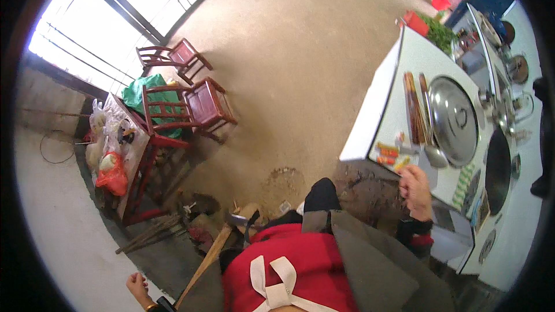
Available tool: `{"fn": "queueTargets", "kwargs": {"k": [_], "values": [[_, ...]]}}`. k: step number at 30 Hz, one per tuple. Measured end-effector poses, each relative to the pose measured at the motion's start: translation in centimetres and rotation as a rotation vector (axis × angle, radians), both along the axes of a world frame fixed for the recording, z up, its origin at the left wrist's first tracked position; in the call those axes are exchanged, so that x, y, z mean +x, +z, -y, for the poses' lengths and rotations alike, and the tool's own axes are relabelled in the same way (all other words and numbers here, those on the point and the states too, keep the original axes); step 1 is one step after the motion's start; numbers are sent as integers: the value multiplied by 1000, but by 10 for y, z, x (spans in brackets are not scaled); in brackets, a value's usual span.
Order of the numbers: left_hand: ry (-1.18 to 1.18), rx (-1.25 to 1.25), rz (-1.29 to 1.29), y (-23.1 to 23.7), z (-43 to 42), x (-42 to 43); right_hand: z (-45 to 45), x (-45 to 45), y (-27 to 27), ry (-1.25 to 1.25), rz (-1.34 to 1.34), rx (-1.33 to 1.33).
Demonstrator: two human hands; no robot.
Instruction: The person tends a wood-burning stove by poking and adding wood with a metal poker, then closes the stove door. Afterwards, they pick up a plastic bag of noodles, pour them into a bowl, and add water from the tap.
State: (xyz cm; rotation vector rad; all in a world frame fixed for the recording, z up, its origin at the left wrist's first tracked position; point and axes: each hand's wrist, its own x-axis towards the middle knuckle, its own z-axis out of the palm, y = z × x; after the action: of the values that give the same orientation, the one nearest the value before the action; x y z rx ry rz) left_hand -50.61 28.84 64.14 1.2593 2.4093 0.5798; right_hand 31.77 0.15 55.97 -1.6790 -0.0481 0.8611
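My right hand hangs with curled fingers by the front edge of the white stove counter; whether anything is inside it cannot be made out. Close to its knuckles lie small red and yellow packets and a knife. Behind them rest a metal ladle, a bundle of thin brown sticks and a round metal lid. At the lower left, my left hand is held away from my body beside the white wall, its fingers loosely curled and nothing visible in them.
Two reddish wooden chairs stand by a table holding plastic bags and a green cloth or bag. Firewood sticks and a long wooden handle lie low at left. A dark wok sits at right.
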Motion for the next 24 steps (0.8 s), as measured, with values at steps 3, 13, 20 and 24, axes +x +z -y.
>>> {"fn": "queueTargets", "kwargs": {"k": [3,13,20,24], "values": [[-62,94,161,-11,-57,55,-26,46,32,-73,216,68],[-704,105,326,-44,-364,444,-233,163,44,-292,443,134],[-968,96,450,-15,-560,630,-334,232,99,-416,469,140],[-1041,71,560,-11,-639,716,-399,271,112,-420,510,236]]}}
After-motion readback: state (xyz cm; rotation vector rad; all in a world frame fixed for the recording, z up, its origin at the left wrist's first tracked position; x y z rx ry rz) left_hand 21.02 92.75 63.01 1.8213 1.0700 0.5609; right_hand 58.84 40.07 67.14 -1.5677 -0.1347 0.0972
